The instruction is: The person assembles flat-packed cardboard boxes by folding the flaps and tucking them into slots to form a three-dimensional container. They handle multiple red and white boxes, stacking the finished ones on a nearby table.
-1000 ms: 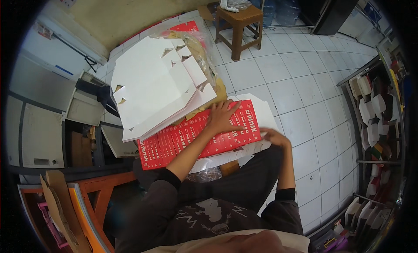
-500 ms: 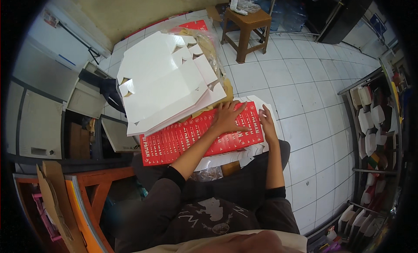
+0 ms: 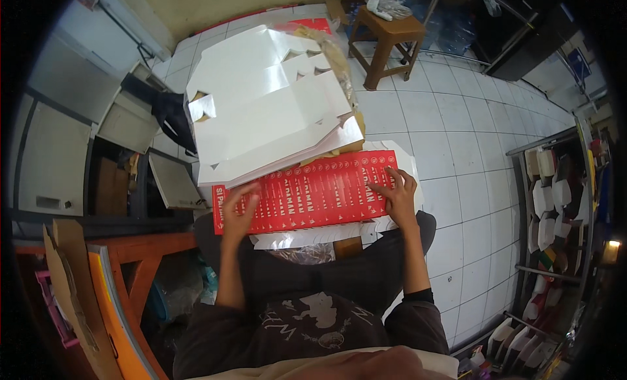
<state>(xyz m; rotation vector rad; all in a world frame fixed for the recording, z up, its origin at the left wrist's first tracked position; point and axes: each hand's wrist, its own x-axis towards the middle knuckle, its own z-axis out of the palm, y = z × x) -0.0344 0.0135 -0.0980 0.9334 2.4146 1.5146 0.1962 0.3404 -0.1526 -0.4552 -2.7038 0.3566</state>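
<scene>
Across my lap lies a row of overlapping red cardboard box blanks [image 3: 313,194] with white print, their white edges [image 3: 313,239] showing along the near side. My left hand [image 3: 239,211] rests at the row's left end with its fingers apart. Over the right end, my right hand [image 3: 400,196] touches the red surface, fingers spread and slightly bent. Neither hand is closed around anything. Just beyond the row sits a stack of white flat box blanks [image 3: 268,118] with cut-out notches; its near corner overhangs the red row's far left part.
A brown stool [image 3: 385,37] with a plastic bag [image 3: 388,6] on it stands at the far side on white floor tiles. Shelves of folded boxes [image 3: 552,190] line the right. An orange wooden frame [image 3: 130,269] and cardboard [image 3: 75,288] stand at near left.
My left hand has moved left from the right part of the red row to its left end. My right hand has shifted onto the top of the right end. The red blanks look more evenly spread.
</scene>
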